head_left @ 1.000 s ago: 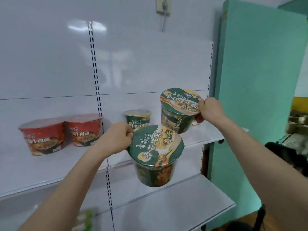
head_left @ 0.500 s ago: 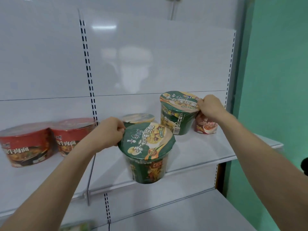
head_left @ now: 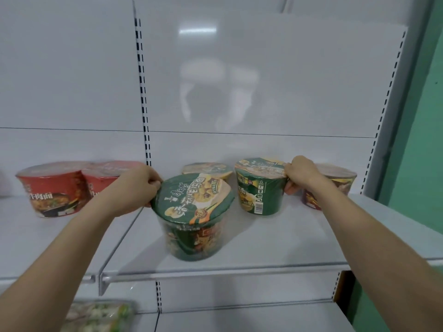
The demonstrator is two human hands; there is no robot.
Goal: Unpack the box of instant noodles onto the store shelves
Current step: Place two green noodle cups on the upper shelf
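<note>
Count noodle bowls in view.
6: red bowl far left, second red bowl beside it; front green bowl in left hand; rear bowl behind it; right green bowl in right hand; dark bowl behind that hand. Others may be hidden.

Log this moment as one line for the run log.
left grip: holds front green noodle bowl by rim | right grip: holds right green noodle bowl by rim | shelf: red bowls at left

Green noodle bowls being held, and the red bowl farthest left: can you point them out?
front green bowl (head_left: 194,200): head view, on its lid.
barcode green bowl (head_left: 263,195): head view, on its side wall.
far-left red bowl (head_left: 52,190): head view, on its side wall.
</note>
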